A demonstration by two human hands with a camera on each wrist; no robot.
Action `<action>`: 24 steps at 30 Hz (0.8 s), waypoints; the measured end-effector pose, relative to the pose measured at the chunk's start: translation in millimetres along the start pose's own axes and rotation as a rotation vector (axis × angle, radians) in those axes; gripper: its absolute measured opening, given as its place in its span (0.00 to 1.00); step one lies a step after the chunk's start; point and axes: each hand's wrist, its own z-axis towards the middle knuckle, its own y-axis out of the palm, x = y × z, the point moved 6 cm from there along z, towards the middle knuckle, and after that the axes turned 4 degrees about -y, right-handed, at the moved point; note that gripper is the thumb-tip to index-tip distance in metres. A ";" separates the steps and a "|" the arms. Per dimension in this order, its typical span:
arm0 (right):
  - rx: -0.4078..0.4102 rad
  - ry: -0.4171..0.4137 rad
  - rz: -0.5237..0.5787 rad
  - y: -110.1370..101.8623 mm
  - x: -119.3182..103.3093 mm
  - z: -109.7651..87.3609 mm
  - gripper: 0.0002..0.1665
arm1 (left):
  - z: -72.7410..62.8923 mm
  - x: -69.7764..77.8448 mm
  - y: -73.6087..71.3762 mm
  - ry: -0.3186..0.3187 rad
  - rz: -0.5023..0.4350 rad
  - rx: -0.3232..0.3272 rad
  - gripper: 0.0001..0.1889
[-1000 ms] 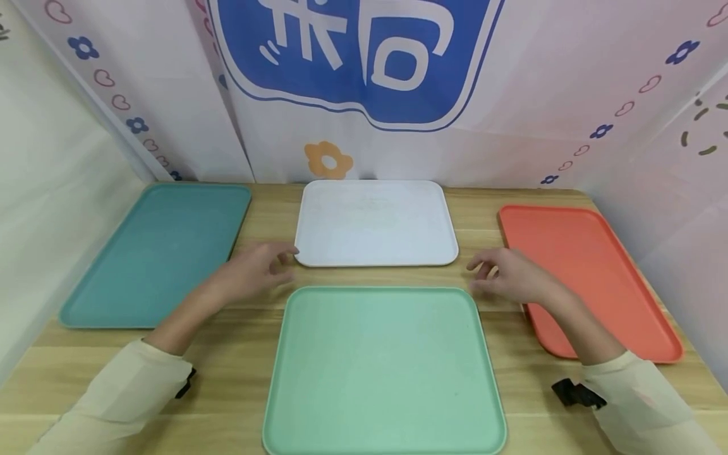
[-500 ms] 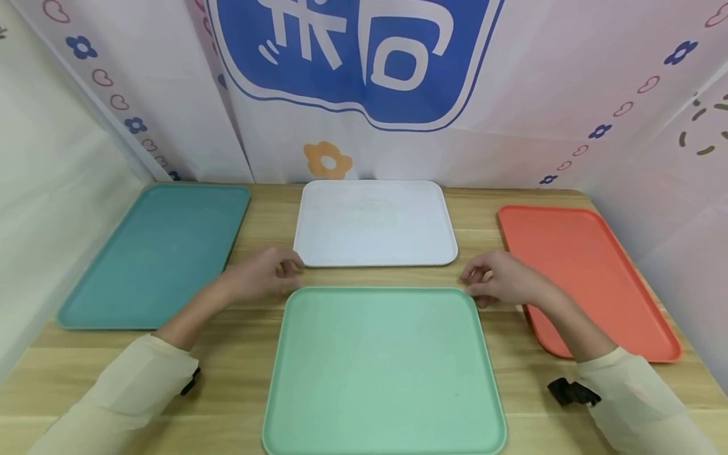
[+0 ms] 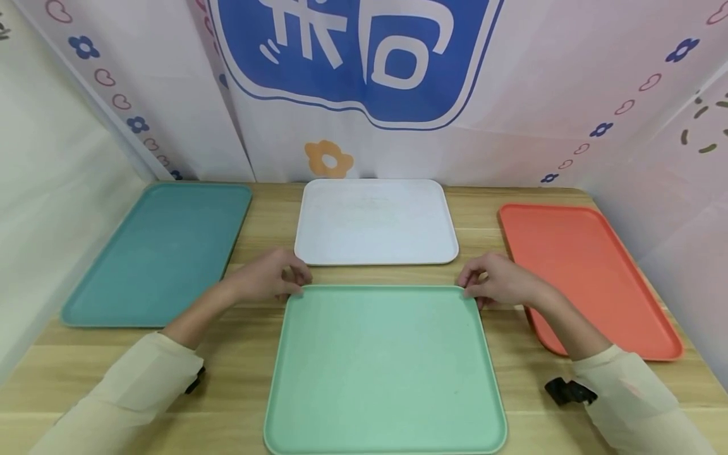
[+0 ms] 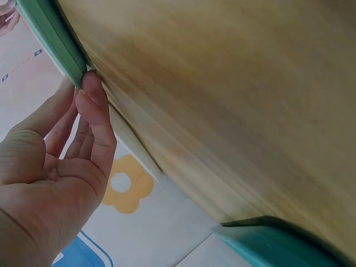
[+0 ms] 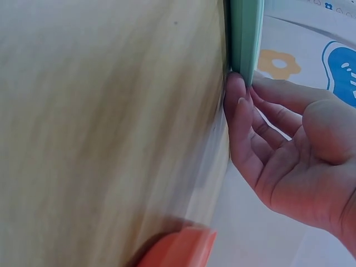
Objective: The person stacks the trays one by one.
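A light green tray [image 3: 385, 373] lies flat on the wooden table, close to the person. At its far left corner, my left hand [image 3: 263, 277] pinches the rim between thumb and fingers. My right hand [image 3: 499, 279] does the same at the far right corner. In the left wrist view, fingertips of the left hand [image 4: 61, 158] reach to the underside of the green tray [image 4: 54, 41]. The right wrist view has the right hand [image 5: 297, 150] with a finger under the edge of the green tray [image 5: 245, 44] too.
A white tray [image 3: 375, 221] lies just beyond the green one. To the left is a teal tray [image 3: 159, 253], and to the right a red tray [image 3: 586, 278]. A printed cloth wall [image 3: 483, 151] stands at the table's [image 3: 227, 392] back edge.
Both hands have moved inward, from beside the green tray to its far corners. Their fingers have closed on its rim. The trays look unmoved.
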 end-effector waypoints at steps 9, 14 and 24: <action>-0.005 -0.008 -0.008 1.6 -2.3 -0.1 0.03 | 0.7 4.4 3.2 0.008 0.017 -0.008 0.11; -0.007 -0.003 -0.014 2.9 -2.8 1.0 0.03 | 2.0 5.5 2.8 0.027 0.039 0.000 0.12; 0.017 -0.019 -0.006 0.3 -5.4 0.8 0.04 | 2.0 3.6 -0.3 0.027 0.055 0.062 0.11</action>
